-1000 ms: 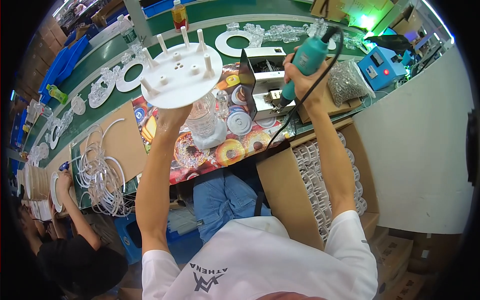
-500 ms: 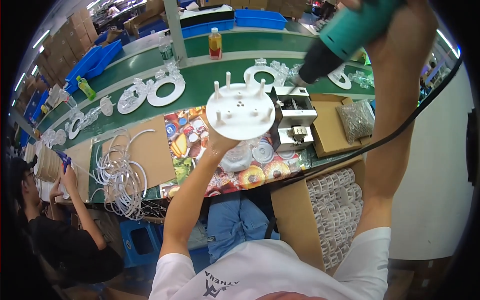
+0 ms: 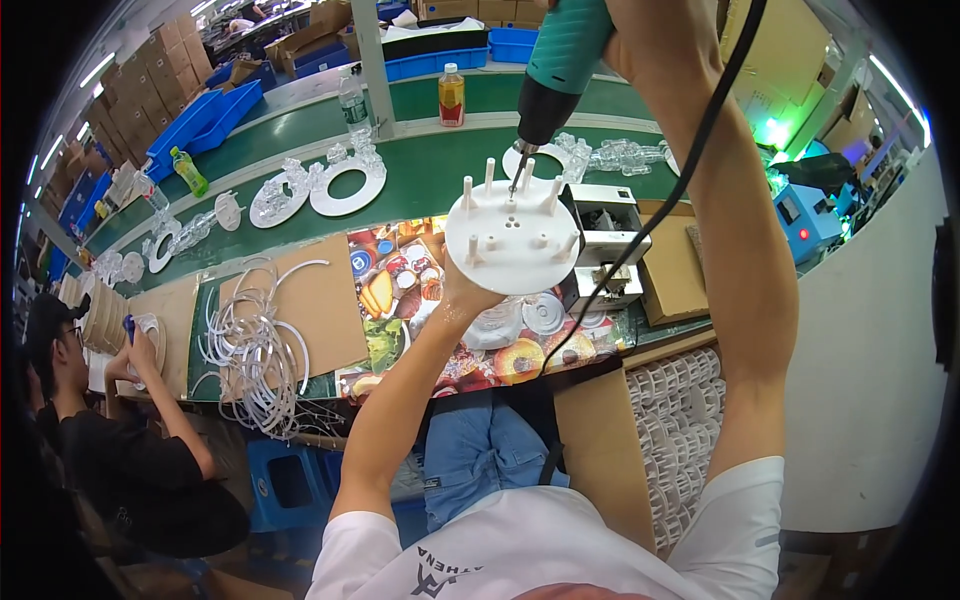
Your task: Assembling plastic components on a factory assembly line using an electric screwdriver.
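Observation:
A round white plastic plate with several upright pegs [image 3: 512,262] rests on my left hand [image 3: 468,293], which grips it from beneath; most of those fingers are hidden under the plate. High at the upper edge, my right hand [image 3: 628,38] is closed round a teal and black power screwdriver [image 3: 566,55], partly cut off by the picture's edge. The tool points down, and its bit's tip reaches the plate among the far pegs. Just right of the plate stands a metal box-like device [image 3: 610,225]. Beneath lies a clear plastic piece [image 3: 495,328] on the printed mat [image 3: 385,345].
A black cable [image 3: 690,170] hangs across my right forearm's side. White tubes [image 3: 262,350] lie tangled on cardboard at left. Below right is a carton of white ring-shaped parts [image 3: 680,420]. Along the green bench stand white rings [image 3: 348,190] and bottles [image 3: 452,97]. A co-worker [image 3: 140,450] sits left.
The screwdriver has swung left and down from the metal device, and its bit now meets the plate. In the view, the plate sits slightly farther right and lower.

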The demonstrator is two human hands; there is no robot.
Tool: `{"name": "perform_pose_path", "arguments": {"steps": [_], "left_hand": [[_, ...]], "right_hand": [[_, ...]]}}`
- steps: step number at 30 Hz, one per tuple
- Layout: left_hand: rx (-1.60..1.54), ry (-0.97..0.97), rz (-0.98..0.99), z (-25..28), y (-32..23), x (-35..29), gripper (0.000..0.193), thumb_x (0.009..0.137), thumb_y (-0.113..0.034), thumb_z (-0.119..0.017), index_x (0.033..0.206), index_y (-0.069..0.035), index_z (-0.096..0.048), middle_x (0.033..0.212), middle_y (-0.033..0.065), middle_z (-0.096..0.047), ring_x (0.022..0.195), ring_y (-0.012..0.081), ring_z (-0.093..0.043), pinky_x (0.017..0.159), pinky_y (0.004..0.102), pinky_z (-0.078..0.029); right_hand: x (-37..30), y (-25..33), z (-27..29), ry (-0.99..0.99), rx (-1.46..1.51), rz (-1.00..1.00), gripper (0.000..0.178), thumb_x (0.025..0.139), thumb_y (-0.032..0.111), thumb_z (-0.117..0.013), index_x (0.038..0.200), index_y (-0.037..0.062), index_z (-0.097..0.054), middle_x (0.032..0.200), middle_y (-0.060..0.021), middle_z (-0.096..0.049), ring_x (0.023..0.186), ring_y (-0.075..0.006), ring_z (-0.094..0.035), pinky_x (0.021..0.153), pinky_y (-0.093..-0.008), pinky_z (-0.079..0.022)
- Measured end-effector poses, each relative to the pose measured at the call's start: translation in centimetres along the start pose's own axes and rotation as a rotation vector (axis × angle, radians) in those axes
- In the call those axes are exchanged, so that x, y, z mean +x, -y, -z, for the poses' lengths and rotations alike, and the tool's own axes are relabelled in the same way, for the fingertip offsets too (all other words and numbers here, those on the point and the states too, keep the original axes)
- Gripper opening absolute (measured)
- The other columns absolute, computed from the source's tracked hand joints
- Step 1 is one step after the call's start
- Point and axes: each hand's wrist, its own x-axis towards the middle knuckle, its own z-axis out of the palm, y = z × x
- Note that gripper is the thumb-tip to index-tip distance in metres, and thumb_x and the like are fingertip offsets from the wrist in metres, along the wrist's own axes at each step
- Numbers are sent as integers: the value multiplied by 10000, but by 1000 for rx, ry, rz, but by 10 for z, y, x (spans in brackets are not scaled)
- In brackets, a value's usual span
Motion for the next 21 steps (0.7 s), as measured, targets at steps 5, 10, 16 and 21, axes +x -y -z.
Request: {"name": "perform_pose_path", "arguments": {"steps": [5, 10, 16, 21], "left_hand": [[-48, 19, 1, -4, 8, -2, 478, 859, -244, -576, 1312, -176, -441, 1313, 25, -484, 1253, 226, -402, 1090, 433, -231], [115, 10, -38, 3, 5, -3, 444, 857, -250, -579, 1285, -179, -485, 1321, 38, -481, 1255, 232, -401, 1087, 433, -235], [230, -53, -98, -3, 12, -1, 943, 569, -294, -837, 1317, -32, -326, 1227, 139, -503, 1127, 246, -508, 968, 385, -393], [179, -96, -80, -5, 16, -1, 933, 566, -292, -838, 1308, -25, -339, 1205, 138, -509, 1103, 251, -518, 949, 387, -409]], "right_hand": [[4, -19, 7, 32, 14, 95, 83, 730, 41, -570, 776, -10, -523, 637, -65, -524, 498, -132, -508, 467, -268, -437], [3, -21, 4, 45, -12, 83, 75, 728, 46, -569, 760, -9, -530, 628, -64, -532, 494, -129, -514, 466, -264, -437], [0, -10, -2, 28, -77, 38, 70, 726, 51, -569, 743, -11, -541, 616, -64, -541, 488, -128, -519, 466, -260, -439], [-2, -10, -4, 79, -233, 134, 104, 727, 71, -559, 670, -14, -574, 552, -57, -548, 472, -123, -534, 459, -264, -440]]}}
